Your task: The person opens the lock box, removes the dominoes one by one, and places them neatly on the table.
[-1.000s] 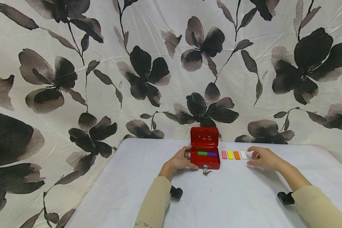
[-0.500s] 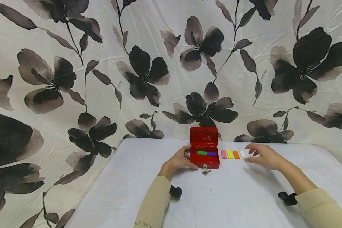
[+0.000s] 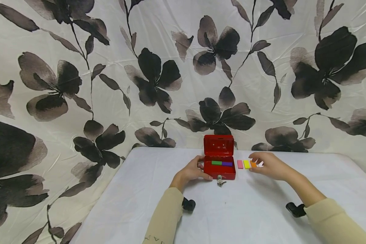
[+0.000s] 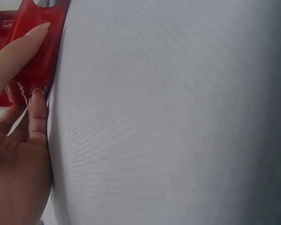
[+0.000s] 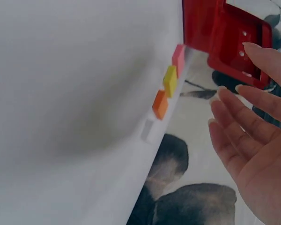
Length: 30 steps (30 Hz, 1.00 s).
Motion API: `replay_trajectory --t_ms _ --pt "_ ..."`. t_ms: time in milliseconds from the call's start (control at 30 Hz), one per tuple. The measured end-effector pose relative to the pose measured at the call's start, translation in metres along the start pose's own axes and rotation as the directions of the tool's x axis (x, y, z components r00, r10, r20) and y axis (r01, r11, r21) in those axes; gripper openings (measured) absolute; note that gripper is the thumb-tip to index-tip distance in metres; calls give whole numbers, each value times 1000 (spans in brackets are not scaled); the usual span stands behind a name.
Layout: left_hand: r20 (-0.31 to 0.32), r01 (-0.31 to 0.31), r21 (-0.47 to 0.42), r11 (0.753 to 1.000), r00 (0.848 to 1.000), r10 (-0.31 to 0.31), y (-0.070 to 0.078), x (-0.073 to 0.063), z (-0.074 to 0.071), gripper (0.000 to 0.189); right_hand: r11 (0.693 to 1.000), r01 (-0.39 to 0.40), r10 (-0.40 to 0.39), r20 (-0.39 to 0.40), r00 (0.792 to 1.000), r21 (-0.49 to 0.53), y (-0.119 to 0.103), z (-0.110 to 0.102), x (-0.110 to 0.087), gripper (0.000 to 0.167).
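A red cash box (image 3: pixel 228 176) stands at the far side of the table, lid raised, with a green block (image 3: pixel 216 163) and a purple block (image 3: pixel 227 164) inside. My left hand (image 3: pixel 190 170) grips its front left corner, thumb on the front wall and fingers along the side. To the box's right, a pink block (image 5: pixel 178 60), a yellow block (image 5: pixel 170 81), an orange block (image 5: pixel 160 104) and a white block (image 5: pixel 148 130) form a row. Over the row's right end hovers my right hand (image 3: pixel 269 166), fingers relaxed and holding nothing; it partly covers the orange and white blocks in the head view.
Keys (image 3: pixel 221 183) hang from the lock on the box's front. A white cloth covers the table (image 3: pixel 231 217). Behind it hangs a floral curtain (image 3: pixel 183 84), close to the table's far edge. Black wrist mounts (image 3: pixel 296 209) sit on both forearms.
My right hand has moved left, from beside the white block to over the orange and white blocks. The left hand and the box have stayed put.
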<state>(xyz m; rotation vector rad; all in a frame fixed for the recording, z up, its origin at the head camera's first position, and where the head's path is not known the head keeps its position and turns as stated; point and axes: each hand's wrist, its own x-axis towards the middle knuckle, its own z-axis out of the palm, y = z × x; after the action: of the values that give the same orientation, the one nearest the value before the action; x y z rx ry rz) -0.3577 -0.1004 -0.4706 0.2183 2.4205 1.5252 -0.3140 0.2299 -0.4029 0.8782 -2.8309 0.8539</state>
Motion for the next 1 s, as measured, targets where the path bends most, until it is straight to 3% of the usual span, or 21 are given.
replay_trajectory --t_ms 633,1000 --pt "-7 0 -5 1000 1000 0 3 -7 1 90 996 -6 1 55 998 87 -26 36 43 43" --pt "0 15 21 1000 1000 -15 5 -8 0 89 997 -25 17 100 995 80 -36 55 67 40"
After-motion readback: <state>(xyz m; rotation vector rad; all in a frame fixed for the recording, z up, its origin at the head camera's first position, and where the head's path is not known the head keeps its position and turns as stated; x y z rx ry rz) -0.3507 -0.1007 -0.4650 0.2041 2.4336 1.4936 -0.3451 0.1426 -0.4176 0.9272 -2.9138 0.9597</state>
